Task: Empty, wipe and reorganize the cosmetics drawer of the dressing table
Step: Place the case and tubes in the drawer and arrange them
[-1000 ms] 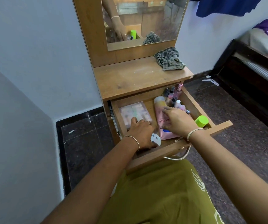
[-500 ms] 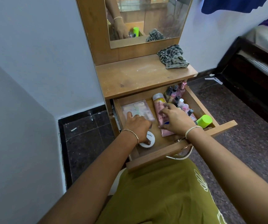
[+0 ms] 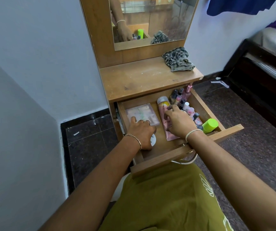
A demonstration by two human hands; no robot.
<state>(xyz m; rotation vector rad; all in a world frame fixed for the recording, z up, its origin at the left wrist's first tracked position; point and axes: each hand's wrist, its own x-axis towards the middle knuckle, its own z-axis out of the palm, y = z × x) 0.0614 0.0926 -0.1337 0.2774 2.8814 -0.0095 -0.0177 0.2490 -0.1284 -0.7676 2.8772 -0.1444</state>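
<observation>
The wooden drawer (image 3: pixel 189 152) of the dressing table stands pulled open. Inside lie a clear flat palette case (image 3: pixel 144 112) at the left, a pink tube (image 3: pixel 164 112) in the middle, several small nail polish bottles (image 3: pixel 182 97) at the right, and a bright green cap (image 3: pixel 210 125) near the front right. My left hand (image 3: pixel 141 130) rests over the near edge of the palette case and covers most of a white round compact (image 3: pixel 153 139). My right hand (image 3: pixel 179 121) lies on the pink tube, fingers curled over it beside the small bottles.
A crumpled grey patterned cloth (image 3: pixel 178 59) lies on the dressing table top (image 3: pixel 144 79) under the mirror (image 3: pixel 150 20). A dark bed frame (image 3: pixel 257 70) stands at the right. A grey wall (image 3: pixel 17 130) juts out at the left. A metal handle (image 3: pixel 185 161) hangs from the drawer front.
My left hand slid forward from the white compact onto the palette case. My right hand stayed on the pink tube, fingers shifting slightly toward the small bottles.
</observation>
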